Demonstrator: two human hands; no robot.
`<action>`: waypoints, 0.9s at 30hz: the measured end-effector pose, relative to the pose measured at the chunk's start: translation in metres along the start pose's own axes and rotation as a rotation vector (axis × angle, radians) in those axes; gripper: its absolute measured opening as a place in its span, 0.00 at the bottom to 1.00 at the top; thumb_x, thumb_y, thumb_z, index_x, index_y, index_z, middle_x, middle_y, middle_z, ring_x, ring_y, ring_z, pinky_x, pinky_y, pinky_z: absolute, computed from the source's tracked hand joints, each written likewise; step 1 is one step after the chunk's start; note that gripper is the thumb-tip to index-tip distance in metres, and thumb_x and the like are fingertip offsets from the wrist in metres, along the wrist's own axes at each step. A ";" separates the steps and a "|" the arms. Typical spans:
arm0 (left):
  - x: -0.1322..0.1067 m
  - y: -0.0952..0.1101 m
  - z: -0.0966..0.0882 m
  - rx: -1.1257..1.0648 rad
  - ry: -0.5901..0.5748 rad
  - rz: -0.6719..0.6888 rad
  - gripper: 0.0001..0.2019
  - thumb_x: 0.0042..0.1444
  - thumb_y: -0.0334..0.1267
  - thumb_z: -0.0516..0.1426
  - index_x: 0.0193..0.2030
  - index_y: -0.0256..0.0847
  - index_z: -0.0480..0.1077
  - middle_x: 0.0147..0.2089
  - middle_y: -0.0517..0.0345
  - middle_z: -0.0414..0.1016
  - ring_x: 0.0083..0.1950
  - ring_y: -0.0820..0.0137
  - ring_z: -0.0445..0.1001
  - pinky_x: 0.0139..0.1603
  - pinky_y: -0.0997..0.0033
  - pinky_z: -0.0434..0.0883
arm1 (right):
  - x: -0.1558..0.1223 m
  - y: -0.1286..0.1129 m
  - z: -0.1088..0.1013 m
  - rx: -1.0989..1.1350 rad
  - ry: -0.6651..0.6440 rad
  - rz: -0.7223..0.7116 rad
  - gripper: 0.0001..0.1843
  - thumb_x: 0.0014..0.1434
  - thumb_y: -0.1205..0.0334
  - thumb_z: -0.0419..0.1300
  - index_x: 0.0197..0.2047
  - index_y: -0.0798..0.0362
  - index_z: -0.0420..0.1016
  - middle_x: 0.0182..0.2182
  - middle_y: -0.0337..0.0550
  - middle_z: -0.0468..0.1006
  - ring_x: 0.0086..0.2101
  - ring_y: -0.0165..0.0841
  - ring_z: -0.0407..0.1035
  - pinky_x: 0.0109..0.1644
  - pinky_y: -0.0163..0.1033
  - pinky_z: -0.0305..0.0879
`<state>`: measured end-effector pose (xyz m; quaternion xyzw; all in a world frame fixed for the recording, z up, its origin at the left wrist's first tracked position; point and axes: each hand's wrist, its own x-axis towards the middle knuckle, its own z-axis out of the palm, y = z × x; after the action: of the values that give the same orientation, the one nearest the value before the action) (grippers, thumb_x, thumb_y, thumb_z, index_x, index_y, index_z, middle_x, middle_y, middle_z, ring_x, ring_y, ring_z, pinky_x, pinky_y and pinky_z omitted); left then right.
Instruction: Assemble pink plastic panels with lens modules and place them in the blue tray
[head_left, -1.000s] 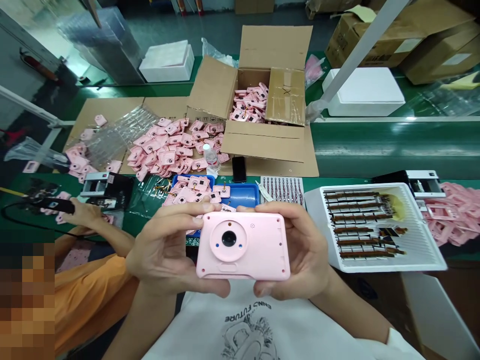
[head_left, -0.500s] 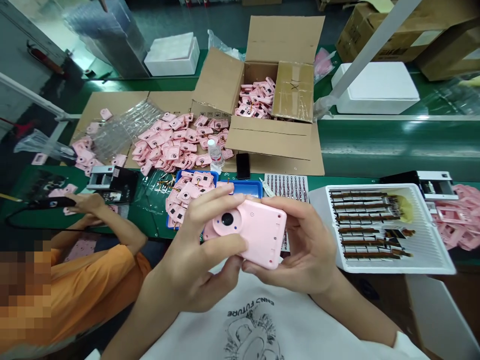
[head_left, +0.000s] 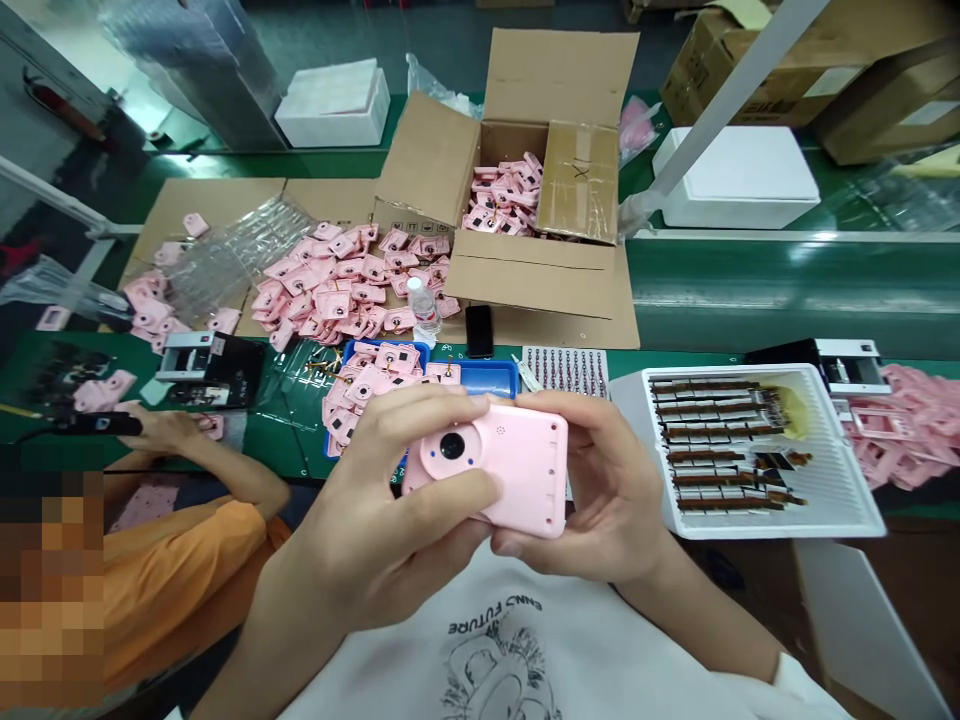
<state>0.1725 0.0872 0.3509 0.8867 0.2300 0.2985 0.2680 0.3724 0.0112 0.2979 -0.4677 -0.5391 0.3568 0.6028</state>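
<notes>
Both my hands hold a pink toy camera shell (head_left: 517,465) close to my chest, its round lens facing up and tilted to the left. My left hand (head_left: 382,520) wraps its left end, thumb lying across the front below the lens. My right hand (head_left: 607,490) grips the right end, fingers over the top edge. Just beyond lies a blue tray (head_left: 487,378) with pink camera parts.
A white tray of brown flex strips (head_left: 750,450) sits at right. An open cardboard box (head_left: 525,180) of pink parts stands behind, with a pile of pink parts (head_left: 345,285), a phone (head_left: 478,330) and small bottle (head_left: 424,305). A person in orange (head_left: 150,560) works at left.
The camera shell has been turned from facing me squarely to tilted leftward. My left thumb has come over its front, and my view has shifted slightly.
</notes>
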 end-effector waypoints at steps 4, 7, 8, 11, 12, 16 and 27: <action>0.002 -0.013 0.008 -0.236 0.243 0.052 0.24 0.51 0.39 0.74 0.52 0.46 0.72 0.63 0.48 0.77 0.58 0.56 0.79 0.59 0.50 0.80 | 0.000 0.002 0.001 0.239 -0.046 0.065 0.48 0.43 0.56 0.84 0.65 0.43 0.72 0.51 0.47 0.81 0.47 0.45 0.79 0.54 0.49 0.78; 0.003 -0.020 0.013 -0.379 0.340 0.036 0.37 0.41 0.46 0.79 0.57 0.46 0.72 0.60 0.48 0.80 0.52 0.56 0.83 0.50 0.55 0.85 | 0.000 0.003 0.003 0.351 -0.061 0.087 0.49 0.41 0.57 0.84 0.65 0.44 0.72 0.52 0.49 0.81 0.49 0.47 0.79 0.53 0.51 0.78; 0.004 -0.021 0.014 -0.407 0.338 0.007 0.37 0.41 0.45 0.79 0.58 0.46 0.73 0.59 0.48 0.81 0.52 0.55 0.83 0.50 0.54 0.85 | 0.000 0.003 0.003 0.357 -0.055 0.085 0.49 0.40 0.58 0.84 0.65 0.44 0.72 0.52 0.49 0.82 0.49 0.47 0.79 0.53 0.51 0.78; 0.002 -0.019 0.017 -0.465 0.345 -0.052 0.37 0.41 0.42 0.78 0.58 0.47 0.73 0.55 0.50 0.83 0.51 0.54 0.84 0.52 0.52 0.84 | -0.001 0.003 0.004 0.357 -0.039 0.085 0.50 0.39 0.60 0.85 0.64 0.44 0.73 0.51 0.49 0.82 0.48 0.47 0.79 0.53 0.50 0.78; 0.001 -0.018 0.018 -0.475 0.352 -0.062 0.36 0.41 0.41 0.78 0.58 0.48 0.73 0.55 0.50 0.83 0.51 0.54 0.83 0.51 0.51 0.84 | -0.001 0.003 0.004 0.356 -0.040 0.090 0.49 0.39 0.60 0.85 0.64 0.45 0.73 0.51 0.49 0.82 0.48 0.47 0.79 0.53 0.51 0.78; -0.001 -0.018 0.020 -0.499 0.352 -0.059 0.34 0.45 0.40 0.77 0.58 0.46 0.72 0.57 0.46 0.81 0.54 0.53 0.83 0.53 0.51 0.84 | -0.002 0.002 0.003 0.339 -0.032 0.085 0.49 0.40 0.61 0.85 0.65 0.45 0.73 0.54 0.50 0.81 0.51 0.48 0.78 0.57 0.53 0.77; -0.001 -0.016 0.018 -0.418 0.331 -0.059 0.30 0.48 0.39 0.74 0.58 0.48 0.72 0.60 0.48 0.81 0.53 0.53 0.83 0.53 0.50 0.84 | 0.000 -0.002 0.003 0.264 -0.060 0.035 0.49 0.44 0.63 0.82 0.67 0.42 0.70 0.58 0.48 0.80 0.57 0.48 0.76 0.61 0.53 0.75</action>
<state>0.1797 0.0925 0.3282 0.7440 0.2299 0.4724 0.4128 0.3698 0.0113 0.2995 -0.3825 -0.4970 0.4491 0.6364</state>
